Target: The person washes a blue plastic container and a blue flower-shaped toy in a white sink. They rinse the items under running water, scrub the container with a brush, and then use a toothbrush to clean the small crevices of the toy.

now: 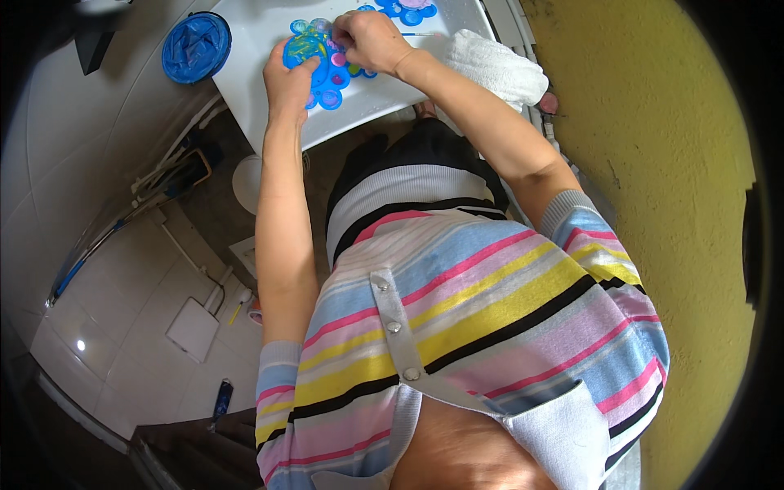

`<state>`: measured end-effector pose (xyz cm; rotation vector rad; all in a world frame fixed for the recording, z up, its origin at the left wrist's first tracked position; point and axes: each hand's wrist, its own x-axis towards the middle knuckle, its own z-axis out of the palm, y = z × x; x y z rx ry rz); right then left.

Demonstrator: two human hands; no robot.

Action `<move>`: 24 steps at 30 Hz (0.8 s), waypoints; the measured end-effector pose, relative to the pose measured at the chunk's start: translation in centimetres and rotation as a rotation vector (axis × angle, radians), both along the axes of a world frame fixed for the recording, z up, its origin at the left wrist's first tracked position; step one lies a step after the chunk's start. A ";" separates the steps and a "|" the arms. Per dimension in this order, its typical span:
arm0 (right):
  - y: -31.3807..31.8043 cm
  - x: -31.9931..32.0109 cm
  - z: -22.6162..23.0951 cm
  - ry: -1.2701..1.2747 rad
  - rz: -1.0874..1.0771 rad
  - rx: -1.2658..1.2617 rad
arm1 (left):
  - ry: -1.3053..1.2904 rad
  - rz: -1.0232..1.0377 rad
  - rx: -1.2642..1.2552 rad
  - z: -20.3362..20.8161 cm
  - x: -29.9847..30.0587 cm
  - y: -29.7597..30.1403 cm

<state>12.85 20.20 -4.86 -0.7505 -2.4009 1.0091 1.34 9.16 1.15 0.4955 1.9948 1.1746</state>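
left hand [287, 82] in a closed grip on the edge of the blue paint palette [320, 61] on the white desk [253, 73]. right hand [367, 39] pinches something small over the palette wells; cannot tell what. white towel [498, 67] just right; blue bucket [196, 46] left of the desk.

We see a glossy blue plastic palette [320, 64] on a smooth white table [261, 49]; at two o'clock, soft terry cloth [498, 67].

No labels, signs or screens in view. One possible package: a small dark blue-and-black tube or packet [222, 400] lying on the pale tiled floor [122, 327] at about 8 o'clock, narrow and upright in frame; its markings are too small to tell.
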 end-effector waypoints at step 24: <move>-0.6 -0.1 0.3 -0.033 -0.006 0.044 | 0.013 -0.011 0.021 0.2 0.0 -0.3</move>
